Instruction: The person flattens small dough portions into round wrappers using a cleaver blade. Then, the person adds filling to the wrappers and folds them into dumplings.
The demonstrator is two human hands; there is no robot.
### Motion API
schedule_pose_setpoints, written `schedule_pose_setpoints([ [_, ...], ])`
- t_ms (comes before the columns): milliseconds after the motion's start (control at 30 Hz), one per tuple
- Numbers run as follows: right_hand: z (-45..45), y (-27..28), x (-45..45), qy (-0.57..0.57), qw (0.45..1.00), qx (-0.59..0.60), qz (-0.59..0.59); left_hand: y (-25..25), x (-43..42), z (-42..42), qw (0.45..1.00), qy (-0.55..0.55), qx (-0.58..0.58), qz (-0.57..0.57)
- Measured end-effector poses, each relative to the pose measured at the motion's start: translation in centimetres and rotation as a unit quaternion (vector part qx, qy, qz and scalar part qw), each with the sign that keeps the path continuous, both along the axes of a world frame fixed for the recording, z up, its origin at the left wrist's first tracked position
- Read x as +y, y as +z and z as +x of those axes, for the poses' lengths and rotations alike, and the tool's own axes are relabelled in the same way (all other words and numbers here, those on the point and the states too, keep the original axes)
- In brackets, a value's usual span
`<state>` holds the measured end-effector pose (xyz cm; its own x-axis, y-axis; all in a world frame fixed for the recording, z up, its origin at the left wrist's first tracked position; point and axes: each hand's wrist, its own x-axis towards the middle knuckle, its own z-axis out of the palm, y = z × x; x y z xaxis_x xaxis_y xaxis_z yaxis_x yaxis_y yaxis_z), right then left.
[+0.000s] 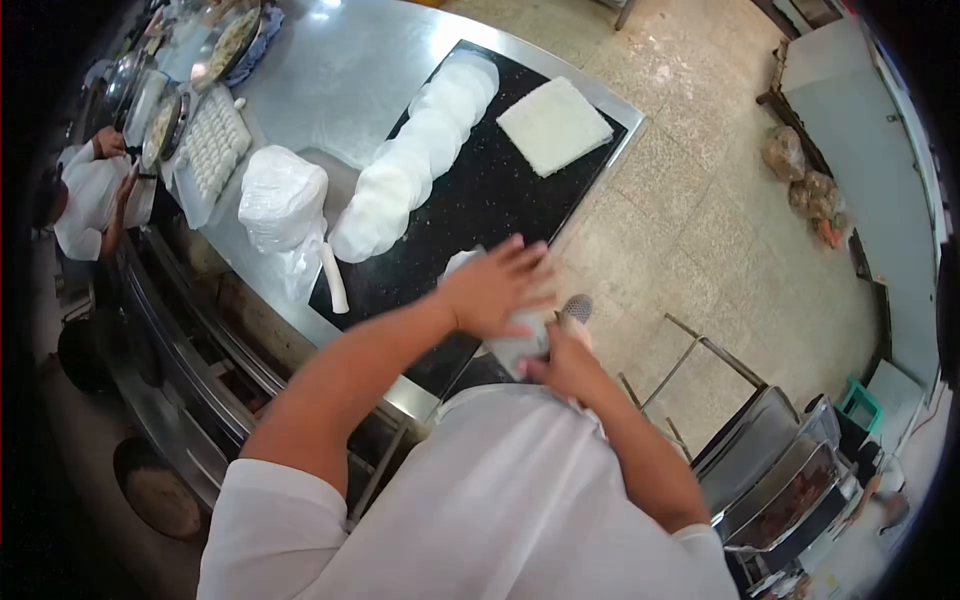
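On the black board (480, 205), near its lower right edge, my left hand (495, 290) is spread flat with its fingers apart, blurred by motion. My right hand (570, 362) is closed beside a greyish-white, blurred piece (520, 345) that lies below my left palm; what its fingers grip is hard to make out. A small white piece (459, 262) shows just behind my left hand. A long overlapping row of thin round white wrappers (420, 150) runs across the board. A white dough strip (333, 278) lies at the board's left edge.
A square white stack (555, 126) sits at the board's far right. Left of the wrappers is a plastic-wrapped white bundle (283, 195). Beyond it are a tray of small white pieces (213, 145) and a pan (228, 42). A co-worker (85, 200) stands at far left.
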<state>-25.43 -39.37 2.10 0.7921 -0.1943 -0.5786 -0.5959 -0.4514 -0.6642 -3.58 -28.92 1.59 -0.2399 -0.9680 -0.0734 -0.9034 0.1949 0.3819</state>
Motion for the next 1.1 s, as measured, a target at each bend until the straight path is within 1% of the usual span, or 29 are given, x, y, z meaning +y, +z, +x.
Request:
schedule_pose_setpoints([
  [33, -1.7, -0.2, 0.9, 0.015, 0.987, -0.111, -0.119, -0.1, -0.1, -0.6, 1.0, 0.004, 0.001, 0.002],
  [67, -2.1, -0.7, 0.7, 0.026, 0.946, -0.219, -0.238, -0.6, -1.0, -1.1, 0.999, -0.015, 0.028, -0.021],
  [100, -1.9, -0.7, 0.1, 0.024, 0.949, -0.209, -0.236, -1.2, -1.6, -2.0, 0.996, -0.037, 0.064, -0.04],
  [133, -1.2, 0.1, -0.7, -0.021, 0.989, -0.068, -0.129, -1.5, -2.9, -1.5, 0.997, -0.043, 0.039, -0.056],
  [167, -0.4, 1.1, -1.7, -0.073, 0.994, 0.073, -0.022, -1.2, -4.2, -1.0, 0.998, -0.021, 0.016, -0.059],
  [200, 1.3, 1.8, -3.6, -0.045, 0.993, 0.102, -0.028, -1.0, -5.2, -0.2, 0.998, -0.011, 0.013, -0.06],
  [233, 2.7, 2.0, -5.2, -0.052, 0.994, 0.093, -0.039, -0.6, -6.3, 1.1, 0.998, 0.004, -0.001, -0.069],
  [267, 4.2, 2.4, -6.6, -0.034, 0.995, 0.073, -0.05, -0.4, -7.3, 2.3, 0.996, 0.001, -0.015, -0.083],
  [300, 4.9, 2.8, -7.2, -0.014, 0.997, 0.054, -0.059, 0.0, -7.8, 3.2, 0.995, 0.022, -0.023, -0.09],
  [333, 4.9, 3.1, -6.8, -0.013, 0.997, 0.047, -0.064, 0.2, -7.7, 3.6, 0.994, 0.045, -0.026, -0.093],
  [400, 4.7, 2.6, -5.3, -0.043, 0.998, 0.003, -0.039, 0.7, -6.0, 3.6, 0.994, 0.057, -0.015, -0.096],
  [433, 3.6, 1.7, -3.9, -0.034, 0.999, 0.007, -0.037, 0.9, -4.6, 3.1, 0.993, 0.069, 0.002, -0.092],
  [467, 2.0, 0.6, -1.9, -0.014, 1.0, 0.012, -0.005, 1.1, -2.4, 2.3, 0.996, 0.06, -0.02, -0.058],
  [500, 1.5, 0.0, -0.6, 0.003, 1.0, 0.012, 0.025, 1.1, -0.6, 1.4, 0.996, 0.064, -0.023, -0.055],
  [533, 1.7, 0.5, 0.0, 0.005, 1.0, 0.01, 0.025, 0.6, 1.0, 0.5, 0.999, 0.039, -0.002, -0.029],
  [567, 1.9, 1.5, 0.4, 0.011, 0.999, 0.03, 0.006, -0.1, 1.6, 0.1, 1.0, 0.014, 0.024, -0.005],
  [600, 2.2, 2.0, 0.3, 0.013, 0.998, 0.052, -0.016, 0.1, 0.7, 0.6, 0.999, 0.038, 0.014, 0.005],
  [633, 2.5, 2.3, -0.3, 0.014, 0.998, 0.066, -0.012, 0.3, -0.2, 1.0, 0.999, 0.038, 0.028, 0.01],
  [700, 4.3, 2.1, -2.4, -0.03, 0.996, 0.055, -0.062, 0.3, -2.8, 2.5, 0.995, 0.037, -0.057, -0.073],
  [733, 5.2, 2.4, -3.4, -0.031, 0.996, 0.05, -0.07, 0.2, -3.7, 3.2, 0.991, 0.048, -0.055, -0.11],
  [833, 7.6, 3.8, -5.4, -0.009, 0.99, 0.041, -0.132, -0.1, -5.3, 5.0, 0.982, 0.072, -0.063, -0.162],
  [867, 8.2, 4.0, -5.6, -0.014, 0.985, 0.027, -0.169, -0.4, -5.7, 5.5, 0.972, 0.087, -0.064, -0.211],
  [900, 8.5, 4.0, -5.6, -0.019, 0.979, 0.014, -0.203, 0.2, -5.9, 5.9, 0.97, 0.089, -0.061, -0.219],
  [933, 8.5, 4.2, -5.2, -0.041, 0.973, -0.016, -0.227, 1.1, -5.8, 6.1, 0.951, 0.158, -0.067, -0.256],
  [967, 8.4, 4.1, -4.7, -0.037, 0.973, -0.005, -0.226, 1.8, -5.3, 6.1, 0.929, 0.227, -0.069, -0.284],
  [1033, 8.1, 4.5, -3.6, -0.101, 0.973, -0.052, -0.201, 2.2, -3.7, 7.2, 0.884, 0.3, 0.046, -0.355],
  [1067, 8.0, 4.7, -2.6, -0.109, 0.972, -0.046, -0.205, 2.3, -2.3, 7.6, 0.86, 0.324, 0.099, -0.381],
  [1100, 7.5, 4.4, -1.1, -0.106, 0.972, -0.036, -0.206, 2.5, -0.5, 7.7, 0.845, 0.349, 0.097, -0.394],
])
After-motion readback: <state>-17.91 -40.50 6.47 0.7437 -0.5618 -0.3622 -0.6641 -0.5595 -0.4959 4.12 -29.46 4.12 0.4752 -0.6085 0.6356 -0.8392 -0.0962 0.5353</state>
